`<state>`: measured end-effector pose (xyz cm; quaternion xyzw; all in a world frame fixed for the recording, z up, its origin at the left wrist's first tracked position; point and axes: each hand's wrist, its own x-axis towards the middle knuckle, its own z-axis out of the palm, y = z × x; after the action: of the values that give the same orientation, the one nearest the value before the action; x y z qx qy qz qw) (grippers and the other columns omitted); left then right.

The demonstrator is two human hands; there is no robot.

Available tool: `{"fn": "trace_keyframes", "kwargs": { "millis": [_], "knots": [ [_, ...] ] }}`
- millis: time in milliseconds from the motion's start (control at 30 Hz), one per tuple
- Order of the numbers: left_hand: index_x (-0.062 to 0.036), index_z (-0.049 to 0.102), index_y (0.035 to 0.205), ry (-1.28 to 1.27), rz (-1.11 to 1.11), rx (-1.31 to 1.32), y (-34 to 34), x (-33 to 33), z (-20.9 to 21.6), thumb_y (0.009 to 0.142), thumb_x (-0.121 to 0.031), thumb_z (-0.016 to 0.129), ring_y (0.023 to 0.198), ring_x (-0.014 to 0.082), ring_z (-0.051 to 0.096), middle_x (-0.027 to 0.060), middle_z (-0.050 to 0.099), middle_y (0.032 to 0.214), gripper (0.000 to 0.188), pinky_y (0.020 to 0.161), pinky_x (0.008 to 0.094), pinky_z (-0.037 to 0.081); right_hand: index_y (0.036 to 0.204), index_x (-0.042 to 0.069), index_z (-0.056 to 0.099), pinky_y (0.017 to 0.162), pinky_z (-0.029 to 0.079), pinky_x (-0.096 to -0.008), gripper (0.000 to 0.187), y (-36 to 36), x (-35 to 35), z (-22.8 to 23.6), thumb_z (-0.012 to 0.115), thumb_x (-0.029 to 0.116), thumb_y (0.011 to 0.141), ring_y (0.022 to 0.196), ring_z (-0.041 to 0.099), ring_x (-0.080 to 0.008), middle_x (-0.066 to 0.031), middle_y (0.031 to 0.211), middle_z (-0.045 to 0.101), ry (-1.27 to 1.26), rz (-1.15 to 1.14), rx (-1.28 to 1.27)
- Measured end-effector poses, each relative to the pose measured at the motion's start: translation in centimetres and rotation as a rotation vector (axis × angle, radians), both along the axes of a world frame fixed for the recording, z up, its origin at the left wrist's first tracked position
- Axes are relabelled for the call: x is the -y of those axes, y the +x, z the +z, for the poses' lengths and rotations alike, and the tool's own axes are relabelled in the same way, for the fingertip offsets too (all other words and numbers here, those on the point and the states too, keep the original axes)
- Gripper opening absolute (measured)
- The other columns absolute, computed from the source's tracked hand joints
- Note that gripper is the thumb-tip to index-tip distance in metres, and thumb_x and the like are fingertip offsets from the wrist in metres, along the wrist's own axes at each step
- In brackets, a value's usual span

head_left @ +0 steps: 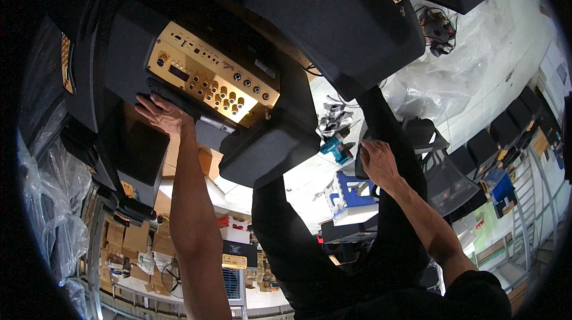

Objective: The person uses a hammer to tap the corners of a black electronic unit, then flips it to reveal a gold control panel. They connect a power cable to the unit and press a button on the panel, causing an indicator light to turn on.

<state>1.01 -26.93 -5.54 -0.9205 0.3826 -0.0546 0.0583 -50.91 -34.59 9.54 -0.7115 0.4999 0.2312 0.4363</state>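
Observation:
A black speaker cabinet [271,150] with a gold control panel [205,58] full of knobs and sockets lies tilted before me. My left hand [162,114] rests on the black edge below the panel, its fingers spread and gripping nothing. A silver bar [215,124] shows just right of that hand. My right hand [379,162] is over my right leg with its fingers curled; a dark rounded thing shows beside the fingertips, and I cannot make out what it is. Left of it, a teal cordless drill [338,148] is on the pale floor.
Another large black speaker [345,28] looms at the top, with more speakers [86,75] at the left. A blue and white stool [353,192] stands between my legs. Clear plastic wrap [441,81], tangled black cables [438,29] and a dark mesh chair [444,180] are on the right.

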Motion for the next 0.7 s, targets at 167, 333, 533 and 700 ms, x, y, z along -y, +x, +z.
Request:
{"fn": "trace_keyframes", "kwargs": {
  "millis": [167, 333, 533, 700],
  "knots": [
    [-0.0227, 0.01, 0.145, 0.04, 0.028, 0.021, -0.1, 0.3, 0.1, 0.091, -0.055, 0.042, 0.139, 0.042, 0.021, 0.0141, 0.023, 0.153, 0.07, 0.101, 0.0627, 0.039, 0.105, 0.0, 0.062, 0.085, 0.045, -0.044, 0.022, -0.5, -0.6, -1.5, 0.058, 0.011, 0.087, 0.09, 0.062, -0.0307, -0.016, 0.09, 0.067, 0.028, 0.058, -0.09],
    [-0.0138, 0.029, 0.143, -0.042, -0.095, 0.139, -1.0, 0.5, 0.3, 0.098, -0.043, 0.037, 0.141, 0.0372, 0.021, 0.0105, 0.026, 0.153, 0.054, 0.106, 0.0584, 0.036, 0.103, 0.001, 0.062, 0.084, 0.045, -0.0437, 0.021, -0.8, -1.5, -2.5, 0.058, 0.013, 0.086, 0.086, 0.062, -0.0296, -0.0145, 0.088, 0.067, -0.016, 0.063, -0.036],
    [-0.0117, 0.039, 0.142, 0.003, -0.039, 0.166, -1.1, 0.6, 0.2, 0.102, -0.037, 0.031, 0.142, 0.0329, 0.021, 0.0066, 0.027, 0.154, 0.048, 0.109, 0.0563, 0.035, 0.104, 0.002, 0.063, 0.085, 0.044, -0.0428, 0.022, -0.8, -1.4, -2.6, 0.058, 0.014, 0.087, 0.086, 0.062, -0.0281, -0.0142, 0.087, 0.067, -0.011, 0.085, -0.07],
    [-0.0112, 0.041, 0.141, -0.037, 0.059, 0.067, -1.2, 1.2, 0.4, 0.101, -0.036, 0.032, 0.141, 0.0335, 0.023, 0.0074, 0.026, 0.154, 0.047, 0.108, 0.055, 0.035, 0.104, 0.002, 0.063, 0.085, 0.044, -0.042, 0.022, -0.7, -1.3, -2.6, 0.058, 0.014, 0.087, 0.085, 0.062, -0.0272, -0.0137, 0.086, 0.067, 0.011, 0.078, -0.086]
  ]
}}
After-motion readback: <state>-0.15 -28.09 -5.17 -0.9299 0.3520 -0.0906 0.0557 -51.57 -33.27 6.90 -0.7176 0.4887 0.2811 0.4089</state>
